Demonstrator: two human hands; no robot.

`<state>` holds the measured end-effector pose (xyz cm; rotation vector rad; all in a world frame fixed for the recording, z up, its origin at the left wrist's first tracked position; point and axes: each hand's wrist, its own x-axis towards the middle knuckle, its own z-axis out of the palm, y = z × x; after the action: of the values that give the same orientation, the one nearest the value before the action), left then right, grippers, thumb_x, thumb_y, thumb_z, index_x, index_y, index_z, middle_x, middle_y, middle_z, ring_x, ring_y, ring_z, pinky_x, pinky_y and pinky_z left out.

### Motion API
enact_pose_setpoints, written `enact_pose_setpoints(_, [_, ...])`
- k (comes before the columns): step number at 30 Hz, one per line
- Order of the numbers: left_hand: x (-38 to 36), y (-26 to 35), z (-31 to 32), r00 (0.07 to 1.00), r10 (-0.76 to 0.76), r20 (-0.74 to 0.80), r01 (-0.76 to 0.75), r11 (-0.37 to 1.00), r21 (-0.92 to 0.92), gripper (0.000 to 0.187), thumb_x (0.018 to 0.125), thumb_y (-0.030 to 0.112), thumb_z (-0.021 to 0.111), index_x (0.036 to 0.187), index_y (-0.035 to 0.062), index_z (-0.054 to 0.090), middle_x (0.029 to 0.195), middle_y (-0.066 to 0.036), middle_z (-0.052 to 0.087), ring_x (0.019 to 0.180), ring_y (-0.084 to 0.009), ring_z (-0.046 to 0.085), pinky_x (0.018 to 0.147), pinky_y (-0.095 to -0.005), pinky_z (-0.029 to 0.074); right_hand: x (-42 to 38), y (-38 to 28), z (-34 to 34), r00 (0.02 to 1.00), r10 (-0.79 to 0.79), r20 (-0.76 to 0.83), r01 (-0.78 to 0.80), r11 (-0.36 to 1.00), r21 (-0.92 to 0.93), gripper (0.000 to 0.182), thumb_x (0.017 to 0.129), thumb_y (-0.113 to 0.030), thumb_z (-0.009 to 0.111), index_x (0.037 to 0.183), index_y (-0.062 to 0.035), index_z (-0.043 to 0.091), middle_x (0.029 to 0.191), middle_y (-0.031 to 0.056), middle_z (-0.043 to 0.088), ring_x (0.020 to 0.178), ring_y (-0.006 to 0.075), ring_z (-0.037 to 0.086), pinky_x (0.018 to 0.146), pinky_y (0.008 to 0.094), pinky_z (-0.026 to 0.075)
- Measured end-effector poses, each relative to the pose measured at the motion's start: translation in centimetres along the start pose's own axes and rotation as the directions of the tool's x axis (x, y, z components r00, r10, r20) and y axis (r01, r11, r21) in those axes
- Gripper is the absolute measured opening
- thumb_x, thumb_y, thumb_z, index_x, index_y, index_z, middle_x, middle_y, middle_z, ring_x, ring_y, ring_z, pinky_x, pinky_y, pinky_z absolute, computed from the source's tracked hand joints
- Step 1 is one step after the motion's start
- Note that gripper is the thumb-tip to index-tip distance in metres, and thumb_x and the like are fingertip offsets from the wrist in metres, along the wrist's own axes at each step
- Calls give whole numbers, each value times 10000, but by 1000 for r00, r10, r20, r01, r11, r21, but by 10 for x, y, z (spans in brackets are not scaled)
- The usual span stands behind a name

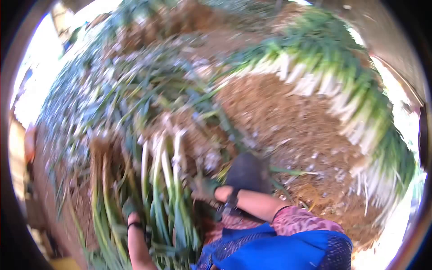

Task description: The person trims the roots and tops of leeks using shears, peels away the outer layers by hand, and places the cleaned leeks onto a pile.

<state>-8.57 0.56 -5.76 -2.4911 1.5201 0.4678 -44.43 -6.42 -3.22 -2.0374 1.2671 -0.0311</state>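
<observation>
The picture is blurred by motion. My left hand [129, 208] wears a dark green glove and is buried among long green onion stalks [155, 180] with white bases and brown roots. My right hand [204, 189], also gloved, presses against the same bundle from the right side. Both forearms are bare, with a dark band at each wrist. The fingers of both hands are mostly hidden by the leaves, so the exact hold is unclear.
A neat row of cleaned green onions [333, 85] with white stems curves along the right. Brown soil and trimmings [279, 121] cover the ground in the middle. A large loose heap of leafy onions [112, 81] fills the left and back.
</observation>
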Motion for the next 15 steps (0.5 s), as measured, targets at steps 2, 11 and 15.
enact_pose_setpoints(2, [31, -27, 42, 973, -156, -168, 155, 988, -19, 368, 824, 285, 662, 1115, 62, 631, 1100, -200, 667, 1034, -336, 656, 832, -444, 546, -6, 4, 7, 999, 36, 7, -37, 993, 111, 485, 741, -396, 641, 1039, -27, 543, 866, 245, 656, 796, 403, 661, 720, 483, 514])
enact_pose_setpoints(11, [4, 6, 9, 936, -309, -169, 266, 935, -233, 544, 729, 196, 693, 1228, 43, 539, 1150, -182, 650, 1093, -370, 617, 909, -451, 513, -29, 4, -14, 992, 101, 78, -120, 947, 299, 531, 757, -307, 685, 1172, -15, 526, 808, 164, 668, 677, 266, 678, 617, 388, 522])
enact_pose_setpoints(15, [-18, 15, -26, 928, -262, -265, 192, 945, -263, 370, 782, 258, 670, 1066, 33, 592, 1016, -155, 684, 966, -331, 660, 819, -420, 533, -55, 0, -38, 996, 45, 74, -75, 868, 491, 511, 764, -333, 682, 1135, -9, 547, 801, 131, 666, 669, 238, 670, 597, 371, 507])
